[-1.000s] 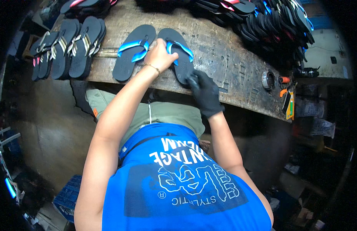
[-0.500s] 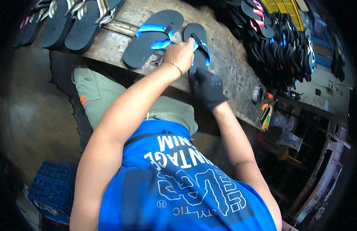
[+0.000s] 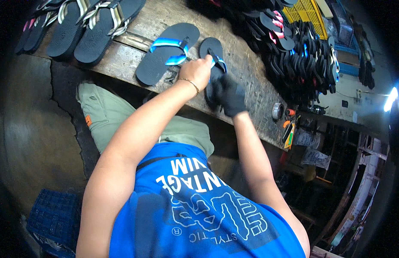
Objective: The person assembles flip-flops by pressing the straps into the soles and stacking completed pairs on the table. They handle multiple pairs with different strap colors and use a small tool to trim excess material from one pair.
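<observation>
Near the front edge of the desk [image 3: 249,64], the left hand [image 3: 196,73] pinches the blue strap [image 3: 222,65] of a black sandal [image 3: 210,44]; the gloved right hand [image 3: 230,93] covers its heel, whether gripping I cannot tell.

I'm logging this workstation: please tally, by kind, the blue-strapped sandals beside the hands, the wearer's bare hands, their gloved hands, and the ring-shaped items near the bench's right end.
Blue-strapped sandals: 2
Bare hand (left): 1
Black-gloved hand (right): 1
Ring-shaped item: 1
Total: 5
</observation>
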`<state>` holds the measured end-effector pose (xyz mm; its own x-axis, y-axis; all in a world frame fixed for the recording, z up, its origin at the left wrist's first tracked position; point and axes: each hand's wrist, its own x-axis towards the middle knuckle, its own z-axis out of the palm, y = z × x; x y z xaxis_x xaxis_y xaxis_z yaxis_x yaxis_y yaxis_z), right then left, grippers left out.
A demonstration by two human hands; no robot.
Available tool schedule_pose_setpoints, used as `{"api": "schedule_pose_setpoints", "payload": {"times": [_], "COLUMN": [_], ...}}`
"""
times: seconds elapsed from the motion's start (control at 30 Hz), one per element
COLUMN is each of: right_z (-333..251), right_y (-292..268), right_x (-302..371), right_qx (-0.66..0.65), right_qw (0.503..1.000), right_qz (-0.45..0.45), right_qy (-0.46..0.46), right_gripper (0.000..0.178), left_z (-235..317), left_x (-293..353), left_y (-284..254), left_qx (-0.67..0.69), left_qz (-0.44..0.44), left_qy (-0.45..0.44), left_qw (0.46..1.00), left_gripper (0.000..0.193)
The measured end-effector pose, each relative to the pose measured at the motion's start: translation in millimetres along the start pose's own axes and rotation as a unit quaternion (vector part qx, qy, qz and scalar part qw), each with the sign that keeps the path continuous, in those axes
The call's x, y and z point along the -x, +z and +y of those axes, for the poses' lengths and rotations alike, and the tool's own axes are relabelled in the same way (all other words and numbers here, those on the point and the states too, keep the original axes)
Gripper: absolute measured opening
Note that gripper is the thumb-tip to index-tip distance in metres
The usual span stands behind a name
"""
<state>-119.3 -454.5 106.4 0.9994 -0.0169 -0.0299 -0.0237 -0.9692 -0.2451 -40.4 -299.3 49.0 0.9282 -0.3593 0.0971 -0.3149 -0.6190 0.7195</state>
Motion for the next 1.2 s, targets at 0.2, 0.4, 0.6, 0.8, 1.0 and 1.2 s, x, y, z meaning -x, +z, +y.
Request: {"api": "schedule_pose_setpoints", "payload": {"times": [0.2,0.4,0.6,0.8,1.0,1.2], "right_z": [37.2,45.1,55.6,12.0,-57.6,-84.0], "right_y": [12.4,2.4,-20.5,-3.4,11.5,27.3], "right_x": [-17.5,17.0,79.8,82.6,57.4,27.1], "right_qx": [-0.043,-0.011,-0.193,-0.197,-0.175,-0.103], "right_qw": [0.997,0.995,0.974,0.968,0.98,0.988], "right_qz": [-0.042,-0.054,0.097,0.149,0.049,0.007], "right_qy": [0.055,0.08,0.065,0.04,-0.08,-0.113], "right_gripper": [0.037,0.038,0.02,0.019,0.019,0.019], "left_z": [-0.5,13.3,14.0,-44.1,-58.4,-69.2], "left_x": [2.0,0.9,13.6,41.4,58.7,63.3], "left_y": [1.9,-8.6,-80.4,-136.5,-88.9,-75.7], "left_qx": [0.002,0.002,-0.041,-0.135,-0.064,-0.067], "left_qz": [0.009,-0.015,0.129,0.039,0.092,0.166], "left_qy": [-0.004,-0.04,0.068,-0.115,-0.048,0.005], "left_qw": [1.0,0.999,0.988,0.983,0.993,0.984], "left_gripper": [0.028,0.027,0.045,0.082,0.049,0.034]}}
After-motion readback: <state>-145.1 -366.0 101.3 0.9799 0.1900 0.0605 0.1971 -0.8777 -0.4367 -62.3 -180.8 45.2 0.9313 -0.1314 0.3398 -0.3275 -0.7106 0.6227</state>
